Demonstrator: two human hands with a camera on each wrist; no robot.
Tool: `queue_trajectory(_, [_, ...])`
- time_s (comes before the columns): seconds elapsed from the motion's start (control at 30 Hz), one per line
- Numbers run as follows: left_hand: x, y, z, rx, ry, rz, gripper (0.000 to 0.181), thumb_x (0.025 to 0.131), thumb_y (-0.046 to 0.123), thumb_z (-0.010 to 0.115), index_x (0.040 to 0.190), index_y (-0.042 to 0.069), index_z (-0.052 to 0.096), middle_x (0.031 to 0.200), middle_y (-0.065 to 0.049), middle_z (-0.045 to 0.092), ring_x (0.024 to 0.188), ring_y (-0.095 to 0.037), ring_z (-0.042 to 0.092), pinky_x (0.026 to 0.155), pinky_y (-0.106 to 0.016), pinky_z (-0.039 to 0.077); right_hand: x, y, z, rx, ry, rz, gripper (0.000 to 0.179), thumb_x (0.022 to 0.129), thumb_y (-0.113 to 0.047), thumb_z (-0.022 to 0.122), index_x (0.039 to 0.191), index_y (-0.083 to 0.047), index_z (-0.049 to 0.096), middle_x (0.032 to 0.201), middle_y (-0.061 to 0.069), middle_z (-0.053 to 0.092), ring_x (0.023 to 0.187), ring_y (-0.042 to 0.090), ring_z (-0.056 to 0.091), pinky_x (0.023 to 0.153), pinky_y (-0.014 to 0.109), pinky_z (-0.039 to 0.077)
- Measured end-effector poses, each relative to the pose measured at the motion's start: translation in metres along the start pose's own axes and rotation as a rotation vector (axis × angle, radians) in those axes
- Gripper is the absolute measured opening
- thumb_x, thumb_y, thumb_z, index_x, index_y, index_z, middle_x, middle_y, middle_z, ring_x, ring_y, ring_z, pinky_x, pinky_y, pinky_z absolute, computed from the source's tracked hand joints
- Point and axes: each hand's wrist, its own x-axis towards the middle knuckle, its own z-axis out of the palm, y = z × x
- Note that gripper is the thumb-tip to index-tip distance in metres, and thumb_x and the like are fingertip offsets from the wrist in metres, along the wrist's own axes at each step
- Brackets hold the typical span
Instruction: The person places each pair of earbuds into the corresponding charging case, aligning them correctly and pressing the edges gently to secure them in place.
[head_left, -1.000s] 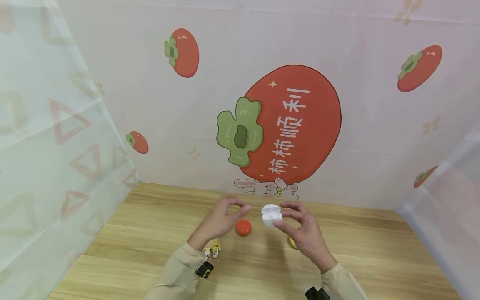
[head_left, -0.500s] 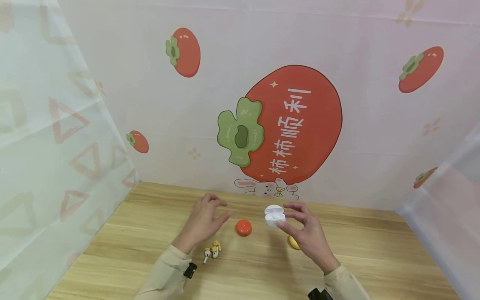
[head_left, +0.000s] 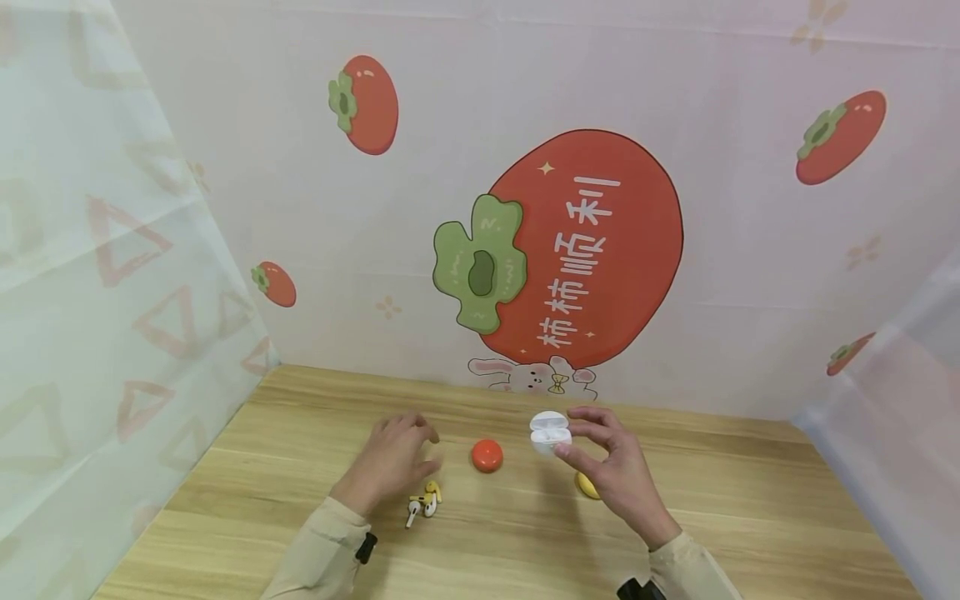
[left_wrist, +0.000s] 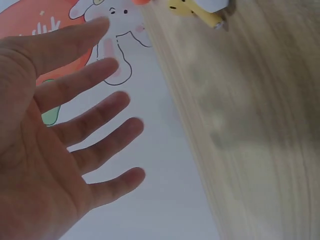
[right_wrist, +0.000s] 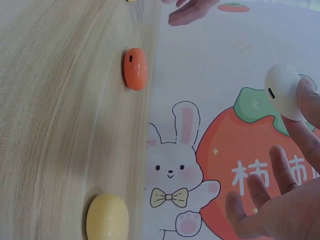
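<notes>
My right hand (head_left: 611, 471) pinches a white earbud charging case (head_left: 550, 435) between thumb and fingers, above the table, its lid raised. The right wrist view shows the same case (right_wrist: 281, 92) from its outer side, with a dark port in it. Just left of a small group of white and yellow earbuds (head_left: 430, 505), my left hand (head_left: 386, 461) hovers and holds nothing. In the left wrist view its fingers (left_wrist: 95, 117) are spread and fairly straight. Part of a yellow earbud (left_wrist: 206, 15) shows at that view's top edge.
A closed orange-red case (head_left: 487, 456) lies on the wooden table (head_left: 247, 500) between my hands. A yellow case (head_left: 587, 485) is partly hidden behind my right hand. Printed sheets (head_left: 420, 208) wall the table at the back and both sides.
My left hand has moved left, away from the white case, then slightly lower beside the earbuds. The right hand and the case shifted a little to the right.
</notes>
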Motion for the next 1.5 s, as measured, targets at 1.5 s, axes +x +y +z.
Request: queue_trajectory(1.5, [0.01, 0.016, -0.004, -0.263, 0.073, 0.117, 0.013, 0.093, 0.015, 0.074, 0.105, 0.009, 0.072, 0.109, -0.005, 0.072, 0.107, -0.027, 0.067, 0.091, -0.049, 0.052, -0.001, -0.002, 0.003, -0.014, -0.007, 0.034, 0.021, 0.084, -0.013, 0.084, 0.104, -0.007, 0.079, 0.124, 0.008, 0.063, 0.118, 0.027, 0.056, 0.102, 0.06, 0.044])
